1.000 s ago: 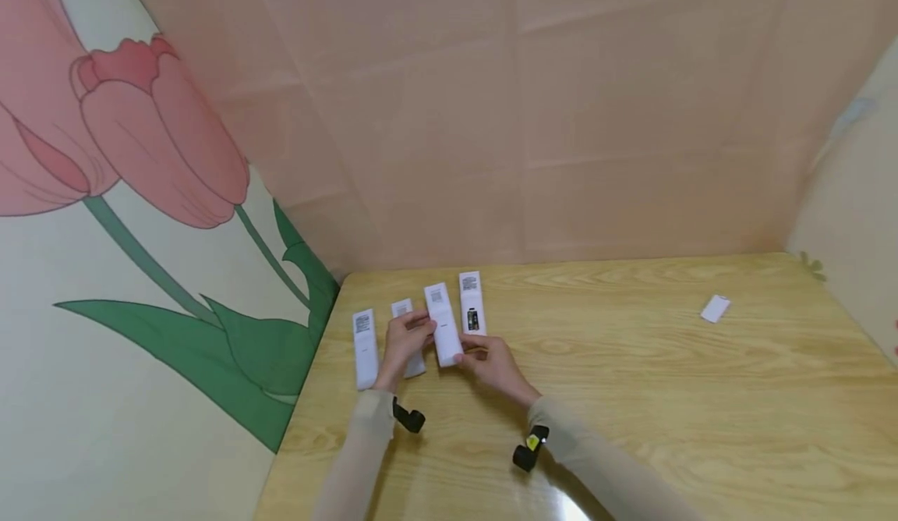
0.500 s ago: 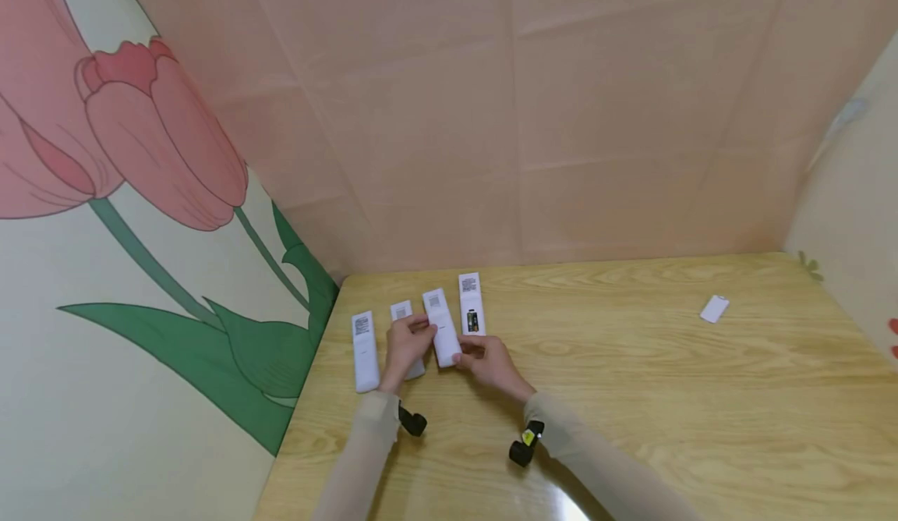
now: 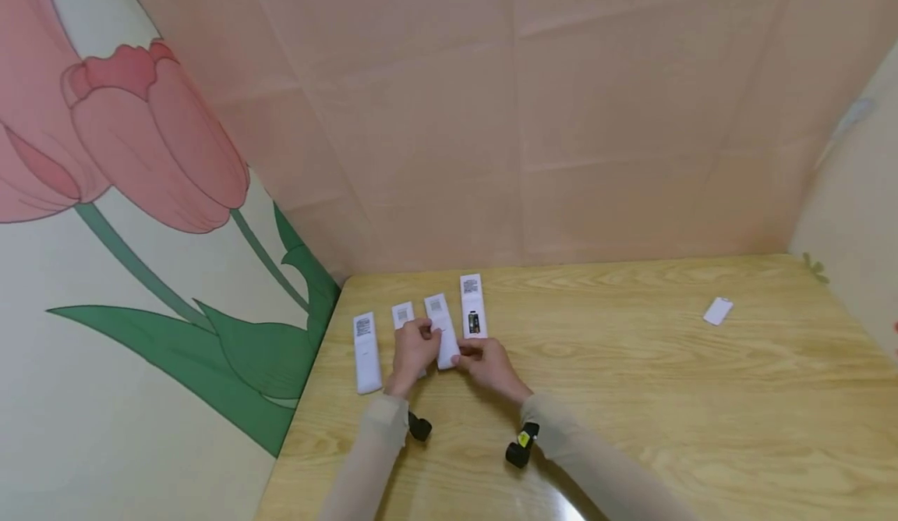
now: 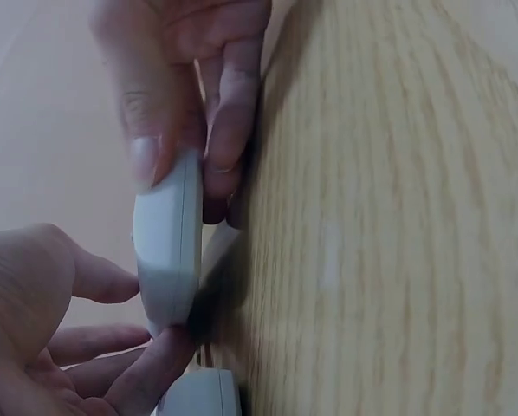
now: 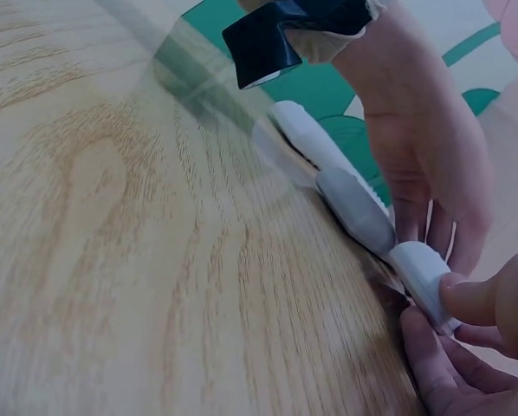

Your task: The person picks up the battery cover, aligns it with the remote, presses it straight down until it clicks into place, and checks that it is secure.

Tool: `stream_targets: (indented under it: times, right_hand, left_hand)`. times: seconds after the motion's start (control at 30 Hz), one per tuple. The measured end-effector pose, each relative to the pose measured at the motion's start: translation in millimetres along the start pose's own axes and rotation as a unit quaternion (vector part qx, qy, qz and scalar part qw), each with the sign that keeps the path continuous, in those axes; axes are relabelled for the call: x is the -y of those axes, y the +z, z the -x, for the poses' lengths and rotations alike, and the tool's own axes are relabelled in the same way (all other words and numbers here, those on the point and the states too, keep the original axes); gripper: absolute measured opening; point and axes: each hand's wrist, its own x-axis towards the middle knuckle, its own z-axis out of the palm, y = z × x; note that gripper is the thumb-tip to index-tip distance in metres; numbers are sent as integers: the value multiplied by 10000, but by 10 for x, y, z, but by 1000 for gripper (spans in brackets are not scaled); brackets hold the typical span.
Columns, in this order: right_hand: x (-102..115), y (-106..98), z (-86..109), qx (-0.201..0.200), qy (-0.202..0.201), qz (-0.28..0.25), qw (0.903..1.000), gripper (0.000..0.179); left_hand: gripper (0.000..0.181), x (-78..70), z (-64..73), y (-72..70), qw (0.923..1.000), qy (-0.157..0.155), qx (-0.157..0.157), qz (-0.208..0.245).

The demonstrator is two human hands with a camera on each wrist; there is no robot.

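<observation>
Two hands hold a white remote control (image 3: 442, 326), which lies back side up just above or on the wooden table. My right hand (image 3: 494, 366) pinches its near end between thumb and fingers. My left hand (image 3: 414, 353) grips its left edge, thumb on top and fingertips low on the side in the left wrist view. Partly under the left hand lies another white remote (image 3: 403, 313). Farther left rests a third remote (image 3: 366, 357). Beyond the right hand, one more remote (image 3: 471, 287) shows an uncovered battery compartment (image 3: 474, 323) with dark batteries inside.
A small white battery cover (image 3: 718, 310) lies far to the right on the wood-grain table (image 3: 631, 396). A pinkish cloth (image 3: 561, 115) hangs behind the table. To the left stands a panel (image 3: 161, 365) printed with tulips. Black cameras are strapped to both wrists.
The held remote's far end has lowered slightly toward the table. My left hand has shifted a little to the right, its fingers bending more over the remote's edge. The right hand keeps its pinch.
</observation>
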Motion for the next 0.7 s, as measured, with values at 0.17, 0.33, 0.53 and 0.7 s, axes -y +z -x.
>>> stream_targets:
  times: [0.17,0.33,0.53,0.7]
  right_hand:
    - [-5,4,-12,50,-134,146,9998,32]
    - [16,52,-29,34,-203,453,9988,32]
    - [49,89,-16,-78,-375,812,9960,28]
    - [83,85,24,-268,-540,1008,9931,24]
  left_hand:
    - [25,-16,-5,38,9989,257,-146,-367]
    - [13,-17,7,23,9978,380,-129,-524]
    - [23,-28,50,-5,9961,481,54,-732]
    - [15,-51,69,-15,9950,475,83,-874]
